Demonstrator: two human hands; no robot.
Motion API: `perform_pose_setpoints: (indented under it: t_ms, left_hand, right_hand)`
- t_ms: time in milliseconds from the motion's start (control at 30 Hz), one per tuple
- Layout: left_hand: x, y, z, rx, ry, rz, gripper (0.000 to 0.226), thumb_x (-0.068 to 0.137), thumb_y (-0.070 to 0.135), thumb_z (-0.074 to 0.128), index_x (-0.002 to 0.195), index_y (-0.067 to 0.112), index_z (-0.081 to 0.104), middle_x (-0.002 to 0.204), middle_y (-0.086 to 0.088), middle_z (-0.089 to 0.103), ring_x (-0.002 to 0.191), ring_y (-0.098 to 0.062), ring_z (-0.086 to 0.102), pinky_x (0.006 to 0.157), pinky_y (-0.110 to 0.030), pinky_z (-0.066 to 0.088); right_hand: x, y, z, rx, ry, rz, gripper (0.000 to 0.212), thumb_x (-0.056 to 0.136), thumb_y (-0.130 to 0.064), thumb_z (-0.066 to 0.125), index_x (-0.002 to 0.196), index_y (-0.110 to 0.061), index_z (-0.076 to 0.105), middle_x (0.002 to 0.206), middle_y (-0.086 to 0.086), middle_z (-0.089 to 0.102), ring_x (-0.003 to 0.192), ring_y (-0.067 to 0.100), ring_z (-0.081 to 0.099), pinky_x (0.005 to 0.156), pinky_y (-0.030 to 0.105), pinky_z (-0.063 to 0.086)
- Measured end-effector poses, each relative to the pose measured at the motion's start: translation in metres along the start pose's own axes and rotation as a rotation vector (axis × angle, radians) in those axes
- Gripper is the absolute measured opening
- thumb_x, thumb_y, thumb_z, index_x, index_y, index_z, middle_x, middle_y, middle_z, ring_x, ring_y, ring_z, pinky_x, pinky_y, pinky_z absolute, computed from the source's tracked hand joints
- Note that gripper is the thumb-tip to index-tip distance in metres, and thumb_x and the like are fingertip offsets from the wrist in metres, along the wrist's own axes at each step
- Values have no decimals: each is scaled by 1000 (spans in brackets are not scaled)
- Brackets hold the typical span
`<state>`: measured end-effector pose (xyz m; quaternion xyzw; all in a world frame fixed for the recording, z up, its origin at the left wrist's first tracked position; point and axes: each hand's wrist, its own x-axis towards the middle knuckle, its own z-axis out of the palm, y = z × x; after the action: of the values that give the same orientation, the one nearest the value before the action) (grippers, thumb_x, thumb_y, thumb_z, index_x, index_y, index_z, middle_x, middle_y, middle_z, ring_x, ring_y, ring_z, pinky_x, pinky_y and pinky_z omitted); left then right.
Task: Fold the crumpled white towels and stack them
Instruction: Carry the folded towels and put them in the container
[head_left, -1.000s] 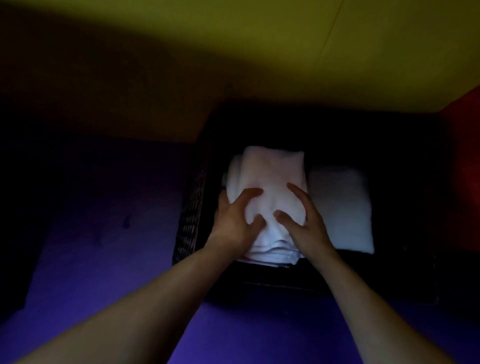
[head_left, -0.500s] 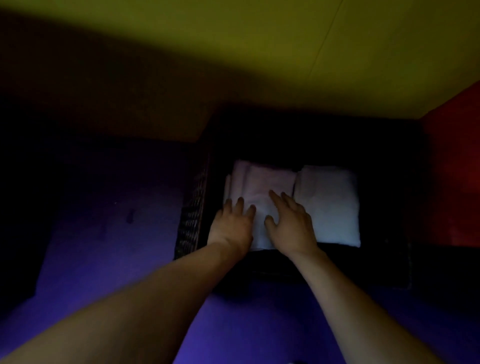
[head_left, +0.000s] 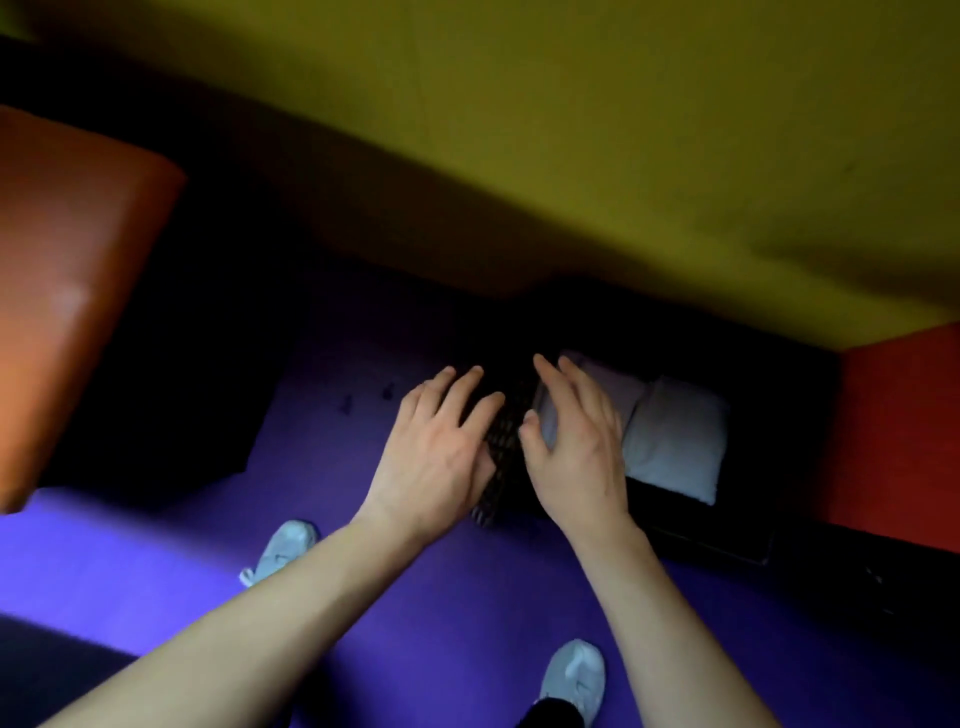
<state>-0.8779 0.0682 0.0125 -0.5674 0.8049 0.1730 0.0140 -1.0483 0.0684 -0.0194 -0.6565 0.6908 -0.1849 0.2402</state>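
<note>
Two folded white towels lie side by side in a dark woven basket (head_left: 498, 457) on the purple floor. The right towel (head_left: 675, 441) shows fully. The left towel (head_left: 613, 387) is partly hidden behind my right hand (head_left: 576, 447), which hovers above it with fingers spread and holds nothing. My left hand (head_left: 436, 447) is open too, raised over the basket's left wall, fingers apart and off the towels.
An orange-brown cushioned seat (head_left: 67, 291) fills the upper left. A yellow-green wall (head_left: 623, 156) runs behind the basket and a red panel (head_left: 904, 431) stands at the right. My two light shoes (head_left: 280, 551) (head_left: 576, 675) stand on the purple floor (head_left: 156, 571).
Both hands have lifted off the left towel and drawn back toward me and leftward. The view has pulled away, so the basket looks smaller and my shoes and the orange seat show.
</note>
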Motion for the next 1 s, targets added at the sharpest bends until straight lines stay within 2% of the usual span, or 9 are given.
perform_pose_setpoints:
  t_ms: [300, 600, 800, 1000]
  left_hand:
    - [-76, -108, -106, -60, 173, -223, 50, 83, 24, 60, 131, 14, 63, 145, -14, 54, 137, -38, 47, 107, -50, 43]
    - [-142, -255, -170, -57, 304, -441, 46, 85, 24, 54, 130, 14, 62, 141, -13, 55, 134, -36, 47, 108, -47, 41]
    - [-164, -376, -199, -60, 366, -541, 47, 85, 26, 55, 131, 17, 59, 140, -11, 54, 131, -34, 48, 107, -47, 41]
    - [-134, -530, -231, 49, 437, -535, 49, 87, 29, 48, 132, 13, 58, 135, -14, 57, 120, -37, 55, 99, -49, 43]
  right_hand:
    - [12, -184, 12, 89, -82, -124, 56, 95, -28, 59, 149, -30, 44, 155, -2, 41, 140, 18, 38, 112, 39, 32]
    - [30, -352, 86, 161, -198, -306, 56, 92, -24, 62, 146, -25, 48, 150, 1, 47, 136, 20, 45, 110, 41, 38]
    - [60, -455, 146, 213, -238, -370, 57, 87, -25, 57, 144, -22, 51, 140, 1, 53, 127, 22, 51, 107, 40, 41]
    - [113, -533, 215, 299, -242, -321, 58, 84, -26, 56, 142, -19, 54, 131, 3, 57, 123, 24, 55, 109, 44, 42]
